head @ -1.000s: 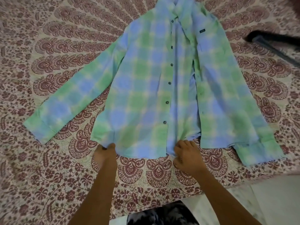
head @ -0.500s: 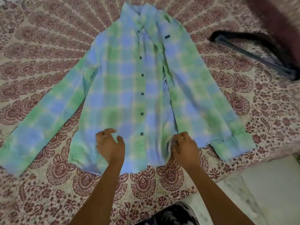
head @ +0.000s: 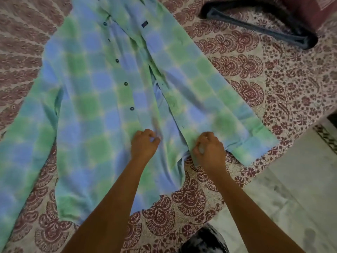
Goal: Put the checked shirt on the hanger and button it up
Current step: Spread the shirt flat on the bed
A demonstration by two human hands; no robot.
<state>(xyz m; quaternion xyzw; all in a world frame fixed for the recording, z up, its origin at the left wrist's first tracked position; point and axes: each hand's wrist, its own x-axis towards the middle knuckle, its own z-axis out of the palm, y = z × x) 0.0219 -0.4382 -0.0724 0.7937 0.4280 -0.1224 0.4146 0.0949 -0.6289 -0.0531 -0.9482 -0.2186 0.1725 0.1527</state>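
Note:
The green-and-blue checked shirt lies flat, front up and unbuttoned, on a patterned bedspread, sleeves spread to both sides. Dark buttons run down its left front edge. My left hand rests on the button edge low on the shirt, fingers curled and pinching the cloth. My right hand grips the lower edge of the other front panel, fingers curled round the fabric. A dark hanger lies on the bed at the upper right, apart from the shirt.
The maroon-printed bedspread covers the bed; its edge runs diagonally at the lower right, with pale marble floor beyond. A dark red object sits at the top right corner, behind the hanger.
The view has moved closer and shifted left. My left hand went from the hem's left corner up to the button edge. My right hand keeps its hold on the other front panel.

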